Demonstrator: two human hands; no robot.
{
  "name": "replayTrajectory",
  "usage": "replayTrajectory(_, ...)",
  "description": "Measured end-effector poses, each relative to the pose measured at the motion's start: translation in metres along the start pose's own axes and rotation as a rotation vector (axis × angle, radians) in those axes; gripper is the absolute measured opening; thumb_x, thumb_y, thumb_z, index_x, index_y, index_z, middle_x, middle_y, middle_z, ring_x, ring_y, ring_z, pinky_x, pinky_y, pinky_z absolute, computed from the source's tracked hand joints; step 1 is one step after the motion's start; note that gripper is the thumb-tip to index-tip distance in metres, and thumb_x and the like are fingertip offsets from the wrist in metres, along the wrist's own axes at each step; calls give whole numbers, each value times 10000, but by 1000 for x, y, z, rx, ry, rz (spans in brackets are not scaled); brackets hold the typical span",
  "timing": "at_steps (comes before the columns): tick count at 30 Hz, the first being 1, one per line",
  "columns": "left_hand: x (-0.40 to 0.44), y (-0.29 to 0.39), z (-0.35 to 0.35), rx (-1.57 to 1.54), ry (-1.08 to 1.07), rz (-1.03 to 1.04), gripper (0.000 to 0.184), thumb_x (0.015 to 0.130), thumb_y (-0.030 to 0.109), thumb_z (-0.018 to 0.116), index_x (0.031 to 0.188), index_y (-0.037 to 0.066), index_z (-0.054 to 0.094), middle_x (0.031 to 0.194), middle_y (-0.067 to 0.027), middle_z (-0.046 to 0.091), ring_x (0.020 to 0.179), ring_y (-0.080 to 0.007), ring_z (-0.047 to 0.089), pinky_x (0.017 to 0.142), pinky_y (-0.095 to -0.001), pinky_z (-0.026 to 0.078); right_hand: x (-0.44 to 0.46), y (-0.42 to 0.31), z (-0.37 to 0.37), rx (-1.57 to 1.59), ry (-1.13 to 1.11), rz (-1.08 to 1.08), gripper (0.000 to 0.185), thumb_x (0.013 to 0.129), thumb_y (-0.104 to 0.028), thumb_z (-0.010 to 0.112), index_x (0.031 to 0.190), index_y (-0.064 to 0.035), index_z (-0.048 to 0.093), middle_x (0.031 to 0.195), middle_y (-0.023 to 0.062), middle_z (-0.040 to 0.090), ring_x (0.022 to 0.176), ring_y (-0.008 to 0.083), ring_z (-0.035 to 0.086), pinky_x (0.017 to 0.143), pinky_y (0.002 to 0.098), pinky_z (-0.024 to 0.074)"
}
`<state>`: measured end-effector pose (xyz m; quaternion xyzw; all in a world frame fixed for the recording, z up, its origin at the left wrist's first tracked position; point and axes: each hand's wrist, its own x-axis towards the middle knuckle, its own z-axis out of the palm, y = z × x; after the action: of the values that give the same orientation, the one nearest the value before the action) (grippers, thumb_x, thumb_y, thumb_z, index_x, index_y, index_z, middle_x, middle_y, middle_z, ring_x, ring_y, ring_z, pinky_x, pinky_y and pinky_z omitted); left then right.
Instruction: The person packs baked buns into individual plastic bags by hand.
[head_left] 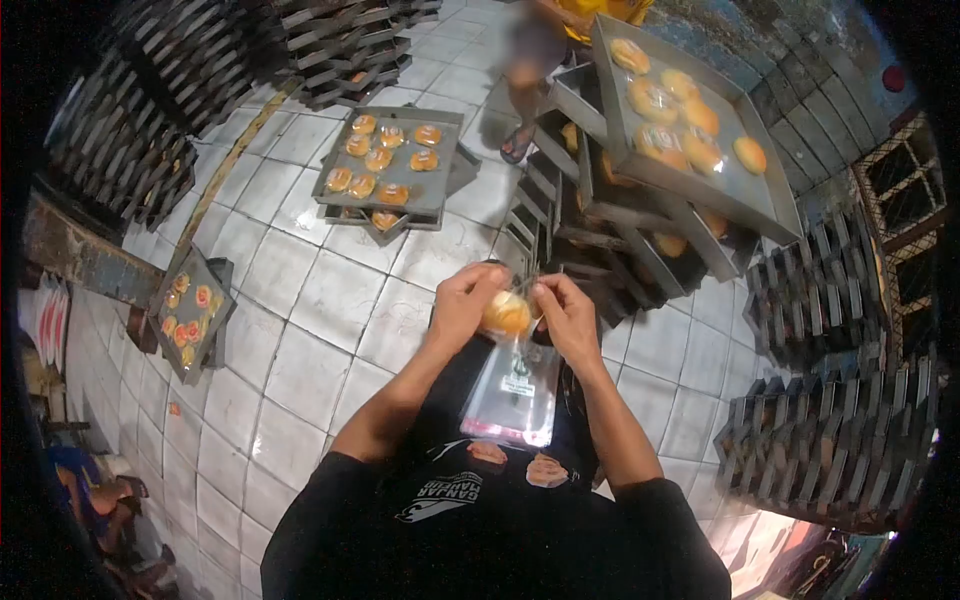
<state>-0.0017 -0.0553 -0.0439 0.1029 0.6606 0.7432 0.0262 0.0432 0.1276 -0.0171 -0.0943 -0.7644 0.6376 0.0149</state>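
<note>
Gleaming in a clear wrapper (525, 327), a bun (506, 314) is held between the left hand (468, 303) and right hand (567, 314), the fingertips of each pinched on the plastic, above clear bags (512, 395) laid on the lap. Packaged buns (378, 158) are spread across a floor tray (443, 190), one by its near-left corner. More are carried in a stacked tray (765, 203), one set near its right edge.
</note>
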Motion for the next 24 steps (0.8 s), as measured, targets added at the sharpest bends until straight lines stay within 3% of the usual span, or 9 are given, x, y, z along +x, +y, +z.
replayTrajectory(5,1,19,9,-152,103,-97,291,1058,185,578,884,-19,692,816,-46,691,780,-103,645,716,-266,513,-11,-38,4,-241,-39,-314,253,1008,-236,653,946,7,679,712,75,614,655,121,545,616,331,479)
replayTrajectory(9,2,31,1,-42,233,-196,308,1058,181,581,822,1,664,851,-47,675,779,-120,612,733,-281,497,29,-29,-10,96,4,52,374,1068,-330,568,822,-56,630,666,-66,479,612,55,414,533,259,356)
replayTrajectory(11,5,20,-14,364,343,245,282,1034,155,605,802,6,664,1007,-75,666,931,-150,607,832,-310,488,19,-31,-20,60,-41,8,360,1064,-347,586,791,-112,578,635,-82,446,539,28,366,482,232,312)
replayTrajectory(13,-25,14,-27,283,288,194,261,1007,128,626,779,4,656,1102,-86,635,1028,-178,581,895,-329,466,-4,-14,-17,72,-105,72,366,1061,-359,595,795,-107,585,627,-65,491,528,36,424,472,233,340)
replayTrajectory(16,-48,-44,-43,-114,201,-291,253,980,103,620,756,-14,643,945,-58,638,908,-150,571,837,-300,454,-32,47,0,189,-202,336,297,1060,-294,600,906,-46,657,733,17,638,591,96,580,554,255,485)
replayTrajectory(18,-42,-45,-46,-169,191,-336,245,976,100,615,758,-5,652,891,-42,641,870,-135,573,822,-281,447,-34,61,13,201,-248,380,284,1058,-271,602,921,-30,661,776,34,671,622,109,613,596,267,519)
replayTrajectory(21,-22,-18,-30,-314,118,-318,223,990,112,614,801,18,687,763,4,635,760,-103,562,768,-248,429,-44,23,10,482,-76,346,240,1049,-212,602,946,-6,667,871,66,708,722,135,664,678,286,555)
replayTrajectory(23,2,-7,-7,-660,-19,-227,167,998,164,643,959,4,668,961,-55,692,909,-140,624,873,-294,482,-36,-11,-24,400,29,-96,190,1012,-128,624,956,43,686,1031,112,745,795,126,663,705,279,536)
replayTrajectory(24,9,11,12,-736,-59,-181,249,1006,165,648,1178,-13,626,1154,-90,693,1014,-172,657,952,-316,491,-37,-49,-49,38,163,-261,153,986,-97,642,949,45,685,1090,131,743,815,151,673,735,280,535)
